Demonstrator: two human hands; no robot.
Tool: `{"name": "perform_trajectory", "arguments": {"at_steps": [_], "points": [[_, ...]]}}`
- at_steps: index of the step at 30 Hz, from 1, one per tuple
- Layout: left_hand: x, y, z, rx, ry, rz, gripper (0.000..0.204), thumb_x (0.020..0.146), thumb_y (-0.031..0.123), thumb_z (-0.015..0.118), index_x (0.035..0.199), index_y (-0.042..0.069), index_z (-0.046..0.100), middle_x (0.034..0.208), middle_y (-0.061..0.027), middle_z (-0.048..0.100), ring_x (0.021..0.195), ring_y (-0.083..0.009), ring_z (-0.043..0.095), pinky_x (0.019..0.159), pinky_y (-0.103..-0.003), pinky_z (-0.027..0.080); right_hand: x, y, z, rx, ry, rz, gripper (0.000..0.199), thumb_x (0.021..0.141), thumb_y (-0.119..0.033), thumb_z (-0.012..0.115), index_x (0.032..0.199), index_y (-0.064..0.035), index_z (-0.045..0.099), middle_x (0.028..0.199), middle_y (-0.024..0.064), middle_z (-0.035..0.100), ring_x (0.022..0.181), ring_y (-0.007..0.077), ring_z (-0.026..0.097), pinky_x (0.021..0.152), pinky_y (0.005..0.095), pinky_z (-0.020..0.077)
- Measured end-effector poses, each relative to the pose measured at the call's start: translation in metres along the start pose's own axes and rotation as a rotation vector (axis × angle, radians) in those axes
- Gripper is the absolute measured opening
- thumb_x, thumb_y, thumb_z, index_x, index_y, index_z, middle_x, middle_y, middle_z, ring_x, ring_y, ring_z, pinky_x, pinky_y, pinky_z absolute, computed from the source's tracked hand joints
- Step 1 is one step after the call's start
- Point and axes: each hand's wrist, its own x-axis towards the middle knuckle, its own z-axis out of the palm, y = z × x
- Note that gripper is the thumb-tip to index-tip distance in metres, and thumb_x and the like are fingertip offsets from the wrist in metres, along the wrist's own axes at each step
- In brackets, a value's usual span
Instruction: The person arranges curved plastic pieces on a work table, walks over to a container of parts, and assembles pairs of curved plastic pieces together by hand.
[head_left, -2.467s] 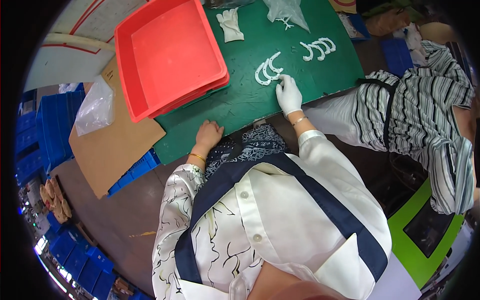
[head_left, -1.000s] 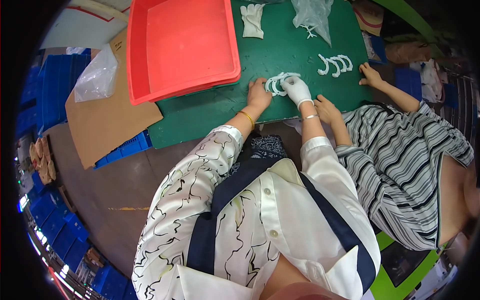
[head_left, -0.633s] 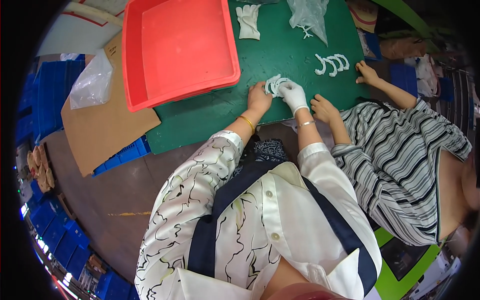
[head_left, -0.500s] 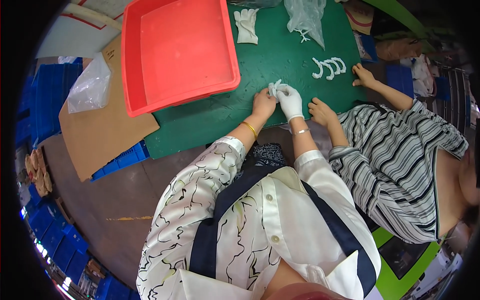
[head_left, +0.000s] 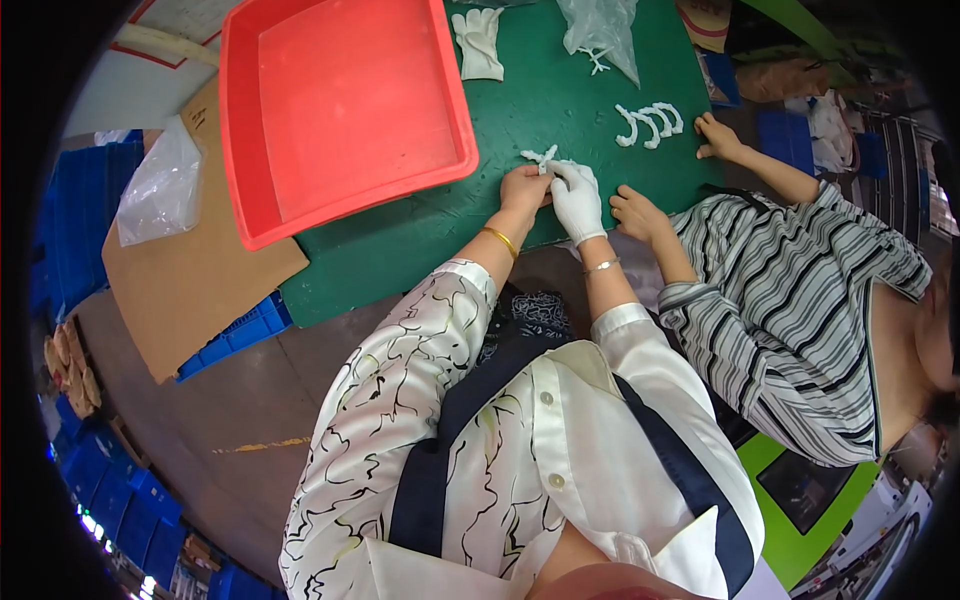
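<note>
My left hand [head_left: 522,192], bare with a gold bangle at the wrist, is closed on a small white branched plastic piece [head_left: 540,157]. My right hand [head_left: 577,208] wears a white glove; its fingers press together at the right side of that piece. Both hands meet just above the near part of the green tabletop [head_left: 545,110]. Several curved white plastic pieces [head_left: 651,127] lie in a row farther to the right. Another forked white piece [head_left: 595,62] lies beside a clear plastic bag [head_left: 606,32] at the far side.
A large red tray [head_left: 352,110] stands left of my hands. A white glove [head_left: 480,45] lies behind it to the right. Cardboard [head_left: 190,270] with a clear bag [head_left: 162,195] sits at the left. On the right, a co-worker in striped clothing rests both hands [head_left: 640,213] at the table.
The white piece now sticks out to the left above my left fingertips, its branches more visible. My gloved fingers have shifted slightly. The whole view has moved a little.
</note>
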Motion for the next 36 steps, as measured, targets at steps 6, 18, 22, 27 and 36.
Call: {"name": "perform_trajectory", "arguments": {"at_steps": [6, 18, 22, 27, 36], "points": [[0.001, 0.014, -0.006, 0.321, 0.073, 0.085, 0.023, 0.080, 0.008, 0.067, 0.100, -0.002, 0.066, 0.091, -0.0088, 0.069, 0.078, -0.0166, 0.066, 0.067, -0.029, 0.054, 0.001, 0.020, 0.005, 0.185, 0.229, 0.241, 0.018, 0.088, -0.016, 0.054, 0.096, -0.0067, 0.068, 0.098, 0.0166, 0.065, 0.096, 0.0355, 0.061, 0.086, 0.0425, 0.0478], [-0.012, 0.004, -0.058, 0.024, -0.143, 0.090, 0.031, 0.091, 0.008, 0.059, 0.120, -0.001, 0.054, 0.105, -0.0097, 0.067, 0.091, -0.0163, 0.064, 0.078, -0.028, 0.050, 0.003, 0.002, 0.010, -0.162, -0.129, 0.480, 0.045, 0.078, -0.048, 0.068, 0.096, -0.0074, 0.066, 0.092, 0.0165, 0.068, 0.087, 0.0370, 0.067, 0.080, 0.0448, 0.0520], [-0.012, 0.003, -0.068, -0.075, -0.142, 0.076, 0.033, 0.092, 0.012, 0.061, 0.121, -0.001, 0.054, 0.111, -0.0098, 0.064, 0.094, -0.0161, 0.063, 0.082, -0.028, 0.050, 0.004, -0.016, 0.018, -0.249, -0.073, 0.500, 0.040, 0.079, -0.043, 0.067, 0.096, -0.0072, 0.063, 0.102, 0.0179, 0.066, 0.088, 0.0375, 0.066, 0.078, 0.0453, 0.0521], [-0.019, 0.008, -0.064, -0.029, -0.055, 0.149, 0.033, 0.087, 0.010, 0.064, 0.116, -0.003, 0.057, 0.102, -0.0076, 0.066, 0.091, -0.0141, 0.063, 0.075, -0.024, 0.048, 0.006, -0.022, 0.014, -0.333, -0.066, 0.487, 0.028, 0.081, -0.033, 0.064, 0.092, -0.0085, 0.060, 0.097, 0.0153, 0.067, 0.085, 0.0360, 0.067, 0.075, 0.0458, 0.0530], [-0.017, 0.006, -0.066, 0.080, 0.032, 0.154, 0.029, 0.089, 0.013, 0.067, 0.111, -0.003, 0.059, 0.101, -0.0085, 0.067, 0.087, -0.0128, 0.063, 0.076, -0.026, 0.050, -0.006, -0.021, 0.016, -0.196, 0.250, -0.084, 0.018, 0.077, -0.014, 0.070, 0.087, -0.0086, 0.056, 0.082, 0.0099, 0.061, 0.073, 0.0316, 0.061, 0.066, 0.0439, 0.0493]]}}
